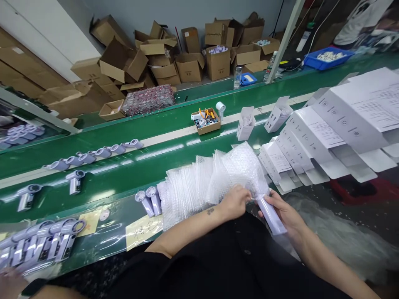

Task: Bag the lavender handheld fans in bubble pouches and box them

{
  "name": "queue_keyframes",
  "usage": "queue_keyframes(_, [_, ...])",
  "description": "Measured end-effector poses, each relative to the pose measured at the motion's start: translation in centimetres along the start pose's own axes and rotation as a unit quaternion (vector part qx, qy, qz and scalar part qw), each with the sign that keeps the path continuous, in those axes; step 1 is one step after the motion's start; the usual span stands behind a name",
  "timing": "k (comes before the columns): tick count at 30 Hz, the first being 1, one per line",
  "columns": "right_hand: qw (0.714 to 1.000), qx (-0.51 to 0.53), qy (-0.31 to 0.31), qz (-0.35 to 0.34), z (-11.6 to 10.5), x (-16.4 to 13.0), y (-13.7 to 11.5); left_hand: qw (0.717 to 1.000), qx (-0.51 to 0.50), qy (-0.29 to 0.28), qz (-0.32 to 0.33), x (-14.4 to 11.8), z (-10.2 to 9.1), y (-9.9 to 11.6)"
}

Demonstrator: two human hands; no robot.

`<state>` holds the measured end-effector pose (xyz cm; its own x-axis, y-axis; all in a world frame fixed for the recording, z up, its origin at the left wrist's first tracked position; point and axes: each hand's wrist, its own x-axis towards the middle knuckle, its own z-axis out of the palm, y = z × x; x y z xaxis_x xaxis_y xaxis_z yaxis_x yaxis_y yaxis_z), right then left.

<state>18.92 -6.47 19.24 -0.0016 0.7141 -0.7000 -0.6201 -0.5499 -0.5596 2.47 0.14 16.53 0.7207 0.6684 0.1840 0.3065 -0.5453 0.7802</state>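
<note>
Bubble-wrap bags (199,182) lie fanned out in a row on the near edge of the green belt (131,174), and both hands meet at the right end of that row. The left hand (235,202) pinches the mouth of one bubble bag (246,166), fingers closed on its edge. The right hand (282,209) is wrapped around a lilac handheld fan (272,216), with the handle sticking out toward the body. The fan's top end sits just inside the bag mouth, right between the two hands. Two more fans (149,200) lie just left of the bag row, close to the belt edge. White cartons (299,153) are stacked just right of the bags, so that side is tight. Beyond the bag row the belt has open green space up to a small cardboard box (205,120).
</note>
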Motion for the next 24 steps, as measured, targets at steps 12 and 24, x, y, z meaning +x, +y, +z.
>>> queue_keyframes(12, [0.956, -0.289, 0.02, -0.044, -0.7, -1.7, -2.6, 0.903, -0.332, 0.021, -0.273, 2.8, -3.3, 3.1])
queue_keyframes(24, [0.904, -0.392, -0.108, -0.135, 0.4, -6.3, -7.1, 0.823, -0.506, -0.042, -0.256, 1.7, -7.1, 5.1])
